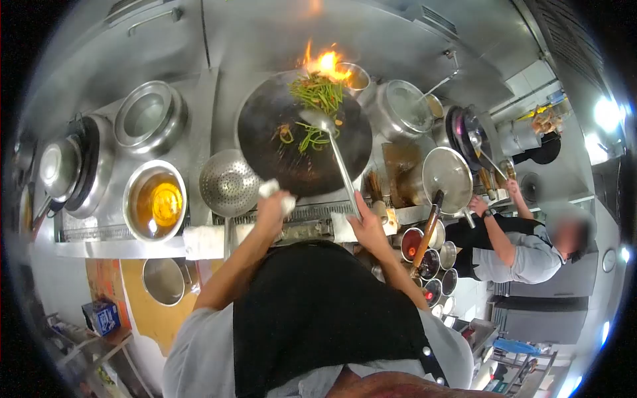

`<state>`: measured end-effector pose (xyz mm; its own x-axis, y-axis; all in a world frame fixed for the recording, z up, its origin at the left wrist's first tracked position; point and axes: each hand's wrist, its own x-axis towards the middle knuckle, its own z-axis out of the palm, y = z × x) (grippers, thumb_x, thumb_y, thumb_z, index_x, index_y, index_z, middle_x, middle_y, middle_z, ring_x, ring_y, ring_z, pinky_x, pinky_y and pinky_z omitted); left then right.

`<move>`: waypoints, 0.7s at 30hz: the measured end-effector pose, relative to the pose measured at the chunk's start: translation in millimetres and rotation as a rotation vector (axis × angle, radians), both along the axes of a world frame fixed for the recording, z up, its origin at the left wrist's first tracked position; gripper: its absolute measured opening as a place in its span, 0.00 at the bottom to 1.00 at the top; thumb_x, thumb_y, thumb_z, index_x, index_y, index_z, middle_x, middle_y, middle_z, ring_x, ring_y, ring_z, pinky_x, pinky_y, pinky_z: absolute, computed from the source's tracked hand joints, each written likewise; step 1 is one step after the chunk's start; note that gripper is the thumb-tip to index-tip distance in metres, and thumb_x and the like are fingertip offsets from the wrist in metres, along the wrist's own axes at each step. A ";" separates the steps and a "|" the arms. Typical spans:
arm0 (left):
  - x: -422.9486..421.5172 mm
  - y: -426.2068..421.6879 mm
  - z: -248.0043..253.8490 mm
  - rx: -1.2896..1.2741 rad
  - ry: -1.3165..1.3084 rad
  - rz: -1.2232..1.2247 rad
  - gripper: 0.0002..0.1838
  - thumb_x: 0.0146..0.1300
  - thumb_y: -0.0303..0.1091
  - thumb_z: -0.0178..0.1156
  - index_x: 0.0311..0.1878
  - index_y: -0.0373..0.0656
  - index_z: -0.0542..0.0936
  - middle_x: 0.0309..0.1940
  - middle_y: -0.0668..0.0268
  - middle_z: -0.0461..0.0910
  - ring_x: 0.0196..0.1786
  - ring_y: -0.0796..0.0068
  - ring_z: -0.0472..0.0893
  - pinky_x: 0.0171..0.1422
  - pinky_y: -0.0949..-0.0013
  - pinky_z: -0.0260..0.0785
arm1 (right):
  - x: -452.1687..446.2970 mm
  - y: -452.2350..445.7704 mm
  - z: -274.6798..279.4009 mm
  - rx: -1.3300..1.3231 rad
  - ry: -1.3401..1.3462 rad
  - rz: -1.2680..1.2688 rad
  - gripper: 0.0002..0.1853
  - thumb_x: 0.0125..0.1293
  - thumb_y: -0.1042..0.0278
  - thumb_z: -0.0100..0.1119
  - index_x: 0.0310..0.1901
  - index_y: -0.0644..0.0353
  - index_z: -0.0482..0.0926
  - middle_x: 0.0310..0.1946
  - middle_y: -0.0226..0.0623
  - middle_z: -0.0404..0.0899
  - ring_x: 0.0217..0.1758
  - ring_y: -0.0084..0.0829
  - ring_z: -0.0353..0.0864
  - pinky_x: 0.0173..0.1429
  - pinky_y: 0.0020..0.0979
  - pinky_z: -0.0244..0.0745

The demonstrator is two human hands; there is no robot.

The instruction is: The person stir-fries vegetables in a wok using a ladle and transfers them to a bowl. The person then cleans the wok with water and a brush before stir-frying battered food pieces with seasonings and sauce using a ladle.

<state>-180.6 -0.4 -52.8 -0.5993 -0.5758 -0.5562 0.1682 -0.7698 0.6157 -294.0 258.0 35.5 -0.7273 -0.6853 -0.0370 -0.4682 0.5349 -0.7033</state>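
Observation:
My left hand (275,207) is closed around a folded white cloth (271,189) at the near left edge of a large dark wok (265,126). Whether the wok's rim is inside the cloth is hard to see. My right hand (369,224) grips the handle of a long metal ladle (342,162), whose bowl is over the middle of the wok. Green beans (318,93) with reddish bits are bunched toward the wok's far side, some of them apparently in the air. A few beans lie beside the ladle bowl. Flames (328,63) rise at the far rim.
A perforated strainer (227,180) and a bowl of yellow oil (156,201) sit left of the wok. Metal pots (403,109) stand to the right. Seasoning containers (430,263) are near my right arm. Another person (517,249) works at the far right.

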 end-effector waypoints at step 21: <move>149.6 -8.6 -24.5 -0.054 -0.282 -0.384 0.23 0.58 0.22 0.66 0.59 0.30 0.76 0.36 0.57 0.85 0.34 0.65 0.86 0.35 0.64 0.80 | -51.0 -67.2 -48.8 -0.071 -0.098 0.138 0.41 0.69 0.65 0.65 0.81 0.59 0.59 0.70 0.56 0.76 0.69 0.42 0.81 0.70 0.36 0.72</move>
<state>-31.0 -9.0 -77.3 -0.6040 -0.3752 -0.7031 -0.3014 -0.7091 0.6374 -345.0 190.7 -13.3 -0.6212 -0.7820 -0.0512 -0.4615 0.4178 -0.7826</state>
